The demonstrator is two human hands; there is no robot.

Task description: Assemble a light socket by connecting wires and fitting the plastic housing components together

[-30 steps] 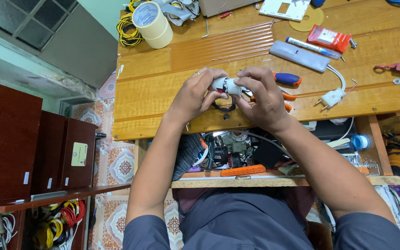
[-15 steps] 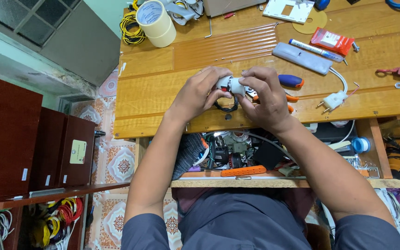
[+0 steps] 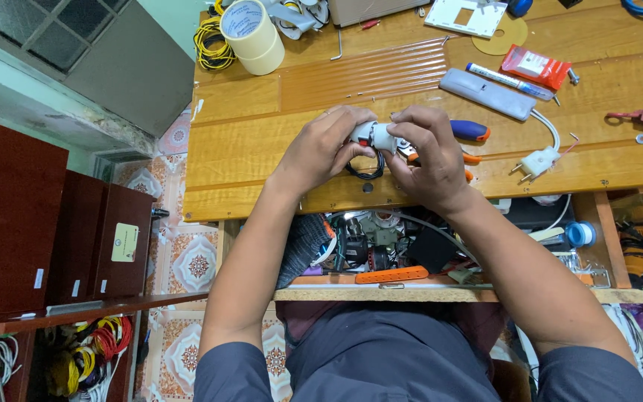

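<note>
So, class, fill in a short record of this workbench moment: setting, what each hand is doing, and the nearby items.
Setting: wooden workbench, seen from above
Left hand: grips small white plastic part with black wire loop
Right hand: holds the same part from the other side
Beside right hand: blue-handled screwdriver
Right of hands: white two-pin plug
Far left corner: cream tape roll

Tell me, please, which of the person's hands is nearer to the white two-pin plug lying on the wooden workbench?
The right hand. It grips the small white part just left of the white two-pin plug; the left hand sits further left, beyond the right one.
</note>
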